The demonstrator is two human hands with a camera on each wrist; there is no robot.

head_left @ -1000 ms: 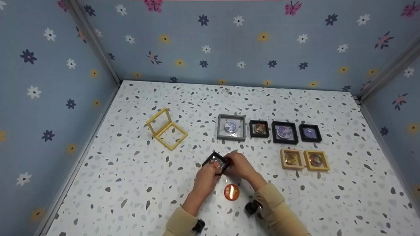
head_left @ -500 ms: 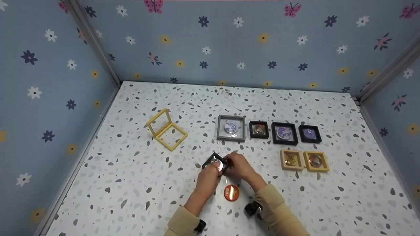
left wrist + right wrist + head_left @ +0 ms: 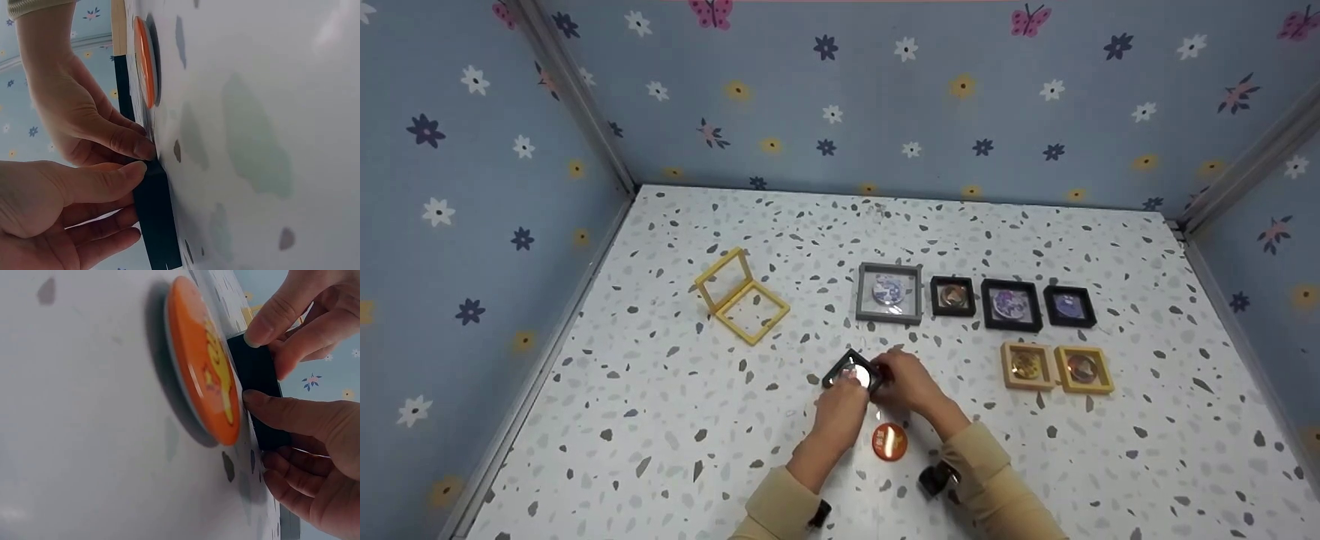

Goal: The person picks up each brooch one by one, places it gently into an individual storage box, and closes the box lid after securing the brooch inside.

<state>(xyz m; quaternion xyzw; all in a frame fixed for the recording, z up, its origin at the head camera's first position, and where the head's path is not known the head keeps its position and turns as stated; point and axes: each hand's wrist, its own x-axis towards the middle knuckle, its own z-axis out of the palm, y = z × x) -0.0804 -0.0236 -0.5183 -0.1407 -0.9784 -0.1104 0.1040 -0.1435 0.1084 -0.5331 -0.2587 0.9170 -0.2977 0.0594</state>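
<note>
In the head view, a small black display frame (image 3: 841,363) sits turned cornerwise near the table's middle, with a bright glare on its clear window. My left hand (image 3: 841,411) grips its near-left side, fingers reaching over the window. At its right corner, my right hand (image 3: 911,381) pinches the edge. Both wrist views show thumbs on the black side wall (image 3: 156,225), low over the table. A round orange badge (image 3: 889,442) with a yellow figure lies flat just in front of the hands. Whatever is inside the held frame is mostly hidden by fingers and glare.
An unfolded yellow frame (image 3: 770,328) stands hinged open at the left. Behind, a grey frame (image 3: 889,320) and several black frames (image 3: 1011,327) form a row, each holding a round badge. A beige frame (image 3: 1027,386) and a yellow frame (image 3: 1086,389) lie at right.
My left hand has shifted slightly right along the black frame. Orange was visible in its window earlier; a white glare shows there now. The right hand has stayed in place.
</note>
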